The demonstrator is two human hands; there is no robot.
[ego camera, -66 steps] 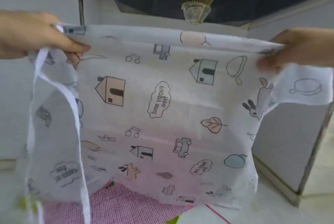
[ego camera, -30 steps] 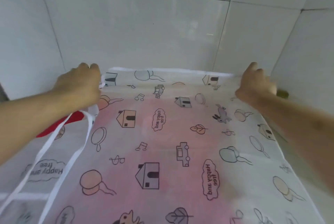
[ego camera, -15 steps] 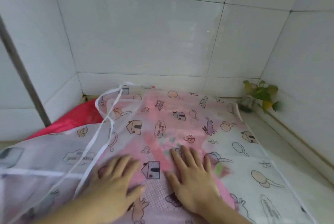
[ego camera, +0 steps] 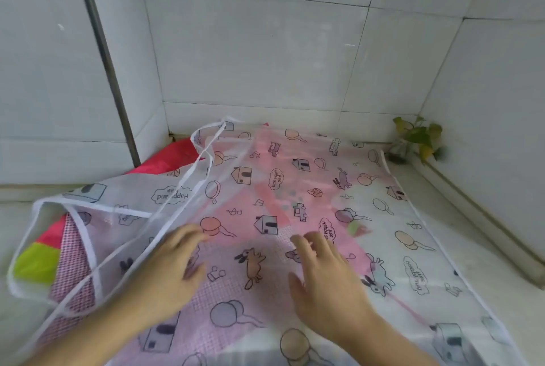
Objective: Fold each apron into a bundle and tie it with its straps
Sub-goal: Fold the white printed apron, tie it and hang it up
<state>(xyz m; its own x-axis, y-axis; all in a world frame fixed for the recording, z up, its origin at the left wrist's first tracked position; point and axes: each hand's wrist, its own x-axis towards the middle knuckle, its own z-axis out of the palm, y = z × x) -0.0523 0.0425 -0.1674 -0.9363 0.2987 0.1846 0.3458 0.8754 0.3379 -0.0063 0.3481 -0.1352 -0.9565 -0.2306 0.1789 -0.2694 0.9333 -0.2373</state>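
A sheer printed apron (ego camera: 295, 188) lies spread on the white counter (ego camera: 472, 247).
It covers pink and red cloth (ego camera: 165, 159); its white straps (ego camera: 188, 182) lie at left; left hand (ego camera: 168, 271) and right hand (ego camera: 327, 277) rest on it, each grip released.

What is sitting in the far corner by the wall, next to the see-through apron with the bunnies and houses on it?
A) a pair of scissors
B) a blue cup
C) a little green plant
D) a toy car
C: a little green plant with some yellowing leaves sits in the far right corner of the tiled walls, just beyond the edge of the see-through apron.
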